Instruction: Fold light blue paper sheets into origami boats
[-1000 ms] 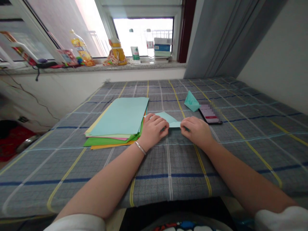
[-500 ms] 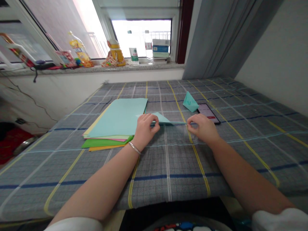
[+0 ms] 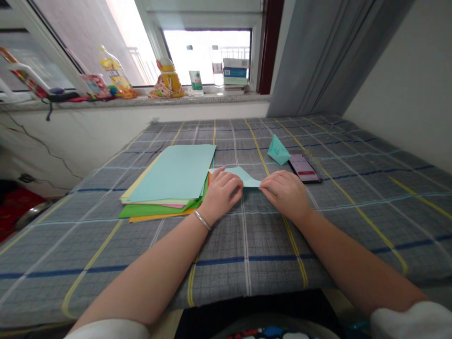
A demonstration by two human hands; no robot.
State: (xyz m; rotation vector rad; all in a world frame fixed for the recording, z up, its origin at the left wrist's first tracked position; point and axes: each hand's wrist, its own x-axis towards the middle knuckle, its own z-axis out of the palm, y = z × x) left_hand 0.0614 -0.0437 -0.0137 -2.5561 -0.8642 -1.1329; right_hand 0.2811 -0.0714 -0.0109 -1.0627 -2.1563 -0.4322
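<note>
A folded sheet of light blue paper (image 3: 243, 176) stretches between my two hands, above the checked cloth (image 3: 226, 278). My left hand (image 3: 223, 193) pinches its near edge on the left, covering part of it. At its right corner, my right hand (image 3: 286, 192) grips the paper between thumb and fingers. Just left of my left hand lies a stack of coloured paper (image 3: 171, 172), light blue on top with yellow, pink, green and orange edges below. Beyond my right hand stands a folded turquoise paper piece (image 3: 278, 150), touching or very near a phone (image 3: 304, 168).
Behind the cloth-covered surface, a window sill (image 3: 141, 100) carries a yellow-labelled bottle (image 3: 116, 73), a yellow container (image 3: 170, 77), a white and green tube (image 3: 195, 82) and stacked boxes (image 3: 235, 71). A grey curtain (image 3: 318, 56) hangs at the right.
My right hand has moved left, closer to my left hand, which has shifted slightly right and nearer me. The held paper has tilted, so more of its face shows.
</note>
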